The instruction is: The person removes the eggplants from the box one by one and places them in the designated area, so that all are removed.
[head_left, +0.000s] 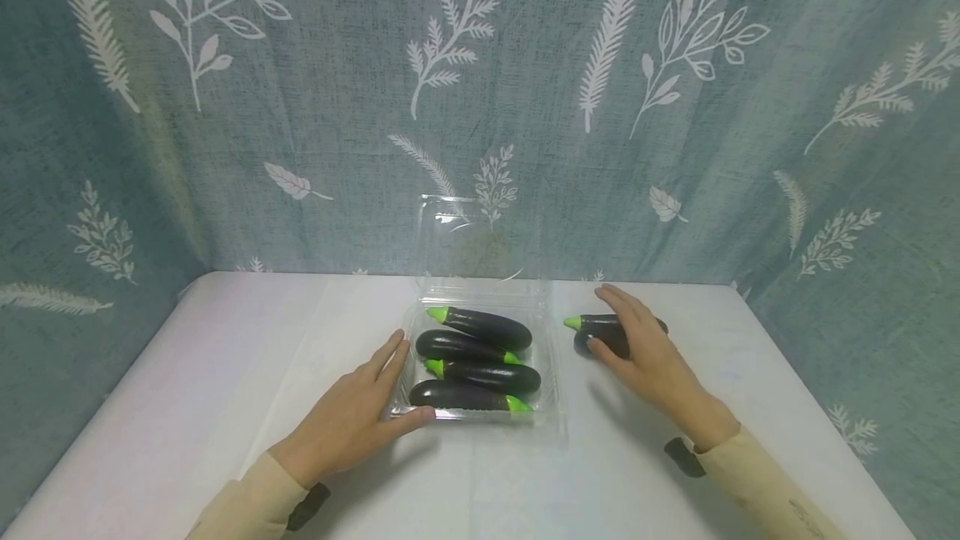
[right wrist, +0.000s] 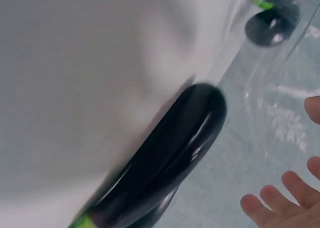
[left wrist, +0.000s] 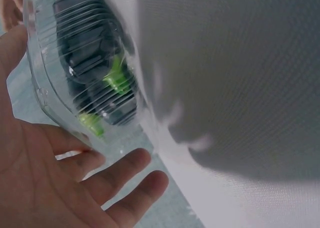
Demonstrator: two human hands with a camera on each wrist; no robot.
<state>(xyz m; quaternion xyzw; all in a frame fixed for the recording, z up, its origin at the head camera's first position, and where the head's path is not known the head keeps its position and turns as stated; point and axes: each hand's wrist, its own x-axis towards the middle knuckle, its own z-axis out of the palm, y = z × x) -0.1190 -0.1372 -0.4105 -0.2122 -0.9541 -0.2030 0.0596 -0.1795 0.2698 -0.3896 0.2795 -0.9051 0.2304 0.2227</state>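
Head view: a clear plastic clamshell tray sits at table centre, its lid standing open at 12 o'clock, with four toy eggplants packed side by side inside. The left hand lies flat against the tray's 9 o'clock wall, fingers straight, thumb along the front rim. At 3 o'clock from the tray, the right hand rests on two loose eggplants on the white table, fingers extended over them rather than curled around.

Left wrist view: the ribbed tray wall meets an open palm.

Right wrist view: one glossy eggplant lies below spread fingertips (not gripping).

The eggplants look light, hard and slick; a grasp across the thick middle seems safest. The thin tray probably flexes.
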